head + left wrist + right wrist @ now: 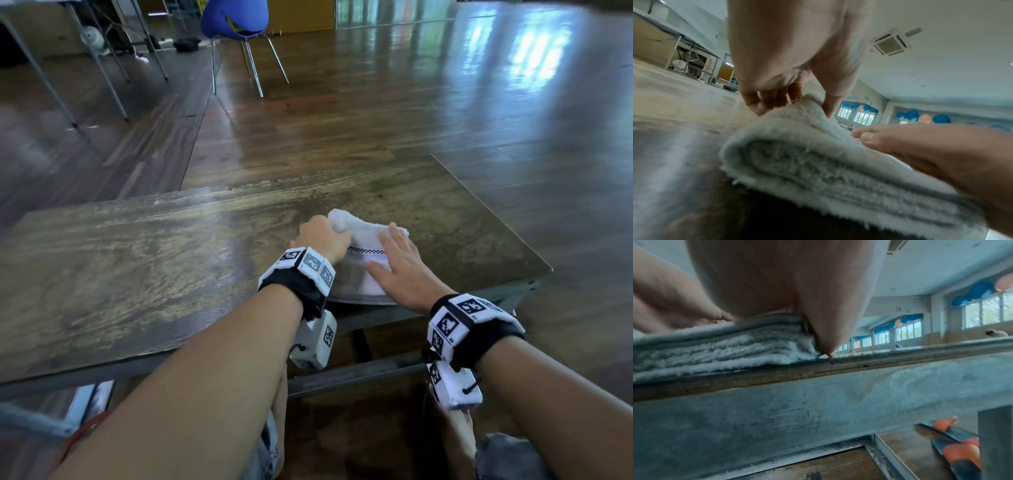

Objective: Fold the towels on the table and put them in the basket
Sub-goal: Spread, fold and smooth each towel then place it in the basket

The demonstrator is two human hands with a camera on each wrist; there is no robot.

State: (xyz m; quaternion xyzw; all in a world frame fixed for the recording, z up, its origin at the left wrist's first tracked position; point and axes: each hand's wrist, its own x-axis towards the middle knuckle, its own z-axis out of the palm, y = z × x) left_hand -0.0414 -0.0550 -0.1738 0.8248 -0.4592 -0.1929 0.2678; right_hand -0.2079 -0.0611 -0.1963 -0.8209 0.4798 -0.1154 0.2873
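Head | left hand (320,240) pinches towel (363,270) | right hand (400,270) flat on it

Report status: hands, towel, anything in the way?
Left hand pinches the far fold of the towel. Right hand flat on it. Towel folded at table edge. Basket unseen.

The left hand (320,240) hides the towel's (364,270) left edge; the right wrist view is blurred.
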